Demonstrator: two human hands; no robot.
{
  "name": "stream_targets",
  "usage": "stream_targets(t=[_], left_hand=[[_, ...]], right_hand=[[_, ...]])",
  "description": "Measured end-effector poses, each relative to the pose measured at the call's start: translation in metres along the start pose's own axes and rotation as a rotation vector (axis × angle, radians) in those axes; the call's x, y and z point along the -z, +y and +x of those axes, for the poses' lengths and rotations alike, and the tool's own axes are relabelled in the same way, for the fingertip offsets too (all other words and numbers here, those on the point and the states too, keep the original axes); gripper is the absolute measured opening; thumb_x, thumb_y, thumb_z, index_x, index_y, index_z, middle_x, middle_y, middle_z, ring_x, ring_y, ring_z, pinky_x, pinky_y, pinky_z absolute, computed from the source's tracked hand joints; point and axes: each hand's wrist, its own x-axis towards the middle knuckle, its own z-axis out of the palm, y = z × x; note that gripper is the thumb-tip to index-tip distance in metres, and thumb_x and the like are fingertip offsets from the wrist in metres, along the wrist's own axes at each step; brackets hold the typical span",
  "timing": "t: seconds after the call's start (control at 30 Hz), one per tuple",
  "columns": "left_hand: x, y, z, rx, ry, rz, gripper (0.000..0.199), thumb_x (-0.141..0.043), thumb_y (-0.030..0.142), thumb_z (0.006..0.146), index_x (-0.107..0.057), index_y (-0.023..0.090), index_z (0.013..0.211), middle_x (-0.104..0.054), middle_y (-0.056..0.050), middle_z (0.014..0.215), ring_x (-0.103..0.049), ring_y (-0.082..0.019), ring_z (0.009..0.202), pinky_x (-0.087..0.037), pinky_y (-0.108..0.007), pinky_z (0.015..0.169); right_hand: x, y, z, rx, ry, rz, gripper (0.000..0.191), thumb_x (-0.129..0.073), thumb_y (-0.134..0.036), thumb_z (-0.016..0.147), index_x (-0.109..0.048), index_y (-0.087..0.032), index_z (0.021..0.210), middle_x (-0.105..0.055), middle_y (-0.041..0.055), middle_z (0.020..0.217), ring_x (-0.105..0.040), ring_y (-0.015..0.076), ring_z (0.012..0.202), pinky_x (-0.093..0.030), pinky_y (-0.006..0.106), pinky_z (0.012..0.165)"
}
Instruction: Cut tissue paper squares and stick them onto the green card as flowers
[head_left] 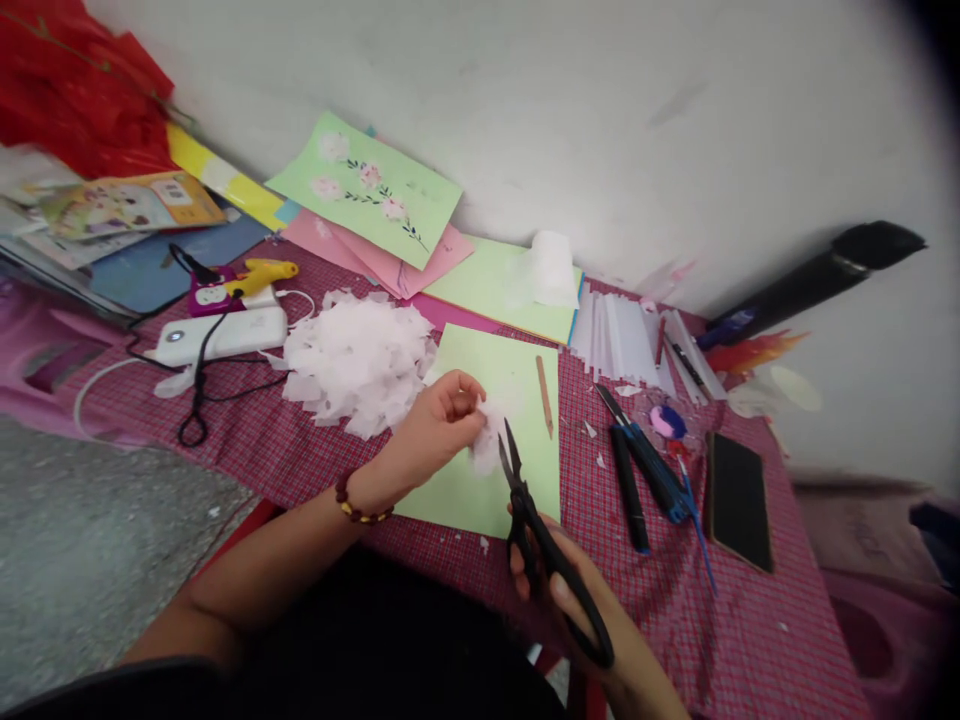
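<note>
Head | left fingers (469, 428) pinch white paper (488, 452) | right fingers (561, 592) grip scissors (550, 548) | green sheet (469, 500) bears pencil (544, 397)

Through my feed I see a plain off-white wall (630, 170) rising behind the counter (780, 640), with a faint grey smudge on its upper part. The counter's red checked tablecloth wrinkles into folds toward the near right. On my left, a pink plastic stool (37, 350) stands above a speckled grey floor (67, 540); more pink plastic furniture (900, 625) shows at lower right. The light looks soft, palest on the wall's middle.
</note>
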Motion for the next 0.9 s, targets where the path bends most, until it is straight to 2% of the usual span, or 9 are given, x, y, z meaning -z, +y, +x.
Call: stream_targets(t=[0.1, 0.3, 0.7, 0.9], left_hand=[[-0.002, 0.002, -0.002, 0.026, -0.001, -0.035, 0.022, -0.061, 0.022, 0.081, -0.048, 0.021, 0.098, -0.047, 0.009, 0.058, -0.043, -0.006, 0.05, -0.033, -0.019, 0.051], [-0.01, 0.003, -0.005, 0.04, 0.093, -0.125, 0.03, -0.066, 0.029, 0.079, -0.048, 0.021, 0.102, -0.048, 0.01, 0.06, -0.046, -0.006, 0.05, -0.039, -0.019, 0.052], [-0.011, 0.007, -0.004, 0.015, 0.083, -0.154, 0.027, -0.065, 0.027, 0.079, -0.049, 0.021, 0.101, -0.048, 0.01, 0.06, -0.043, -0.006, 0.048, -0.034, -0.019, 0.048], [-0.013, 0.009, -0.004, 0.005, 0.082, -0.177, 0.027, -0.065, 0.026, 0.078, -0.049, 0.021, 0.1, -0.045, 0.011, 0.057, -0.042, -0.006, 0.047, -0.033, -0.019, 0.049]], right_hand=[[-0.005, -0.003, 0.004, 0.051, -0.01, -0.017, 0.066, -0.057, -0.066, 0.082, -0.055, -0.027, 0.135, -0.063, 0.0068, 0.095, -0.058, 0.0201, 0.077, -0.048, 0.034, 0.073], [-0.017, -0.008, 0.02, 0.141, 0.0, -0.032, 0.068, -0.055, -0.07, 0.081, -0.054, -0.028, 0.135, -0.061, 0.006, 0.095, -0.058, 0.0207, 0.078, -0.048, 0.035, 0.075], [-0.037, -0.02, 0.034, 0.178, 0.128, -0.092, 0.065, -0.06, -0.067, 0.08, -0.056, -0.023, 0.127, -0.056, 0.0015, 0.078, -0.052, 0.0171, 0.067, -0.048, 0.031, 0.067], [-0.042, -0.016, 0.035, 0.194, 0.202, -0.088, 0.061, -0.064, -0.064, 0.079, -0.06, -0.021, 0.122, -0.052, -0.0013, 0.067, -0.045, 0.0134, 0.055, -0.042, 0.026, 0.053]])
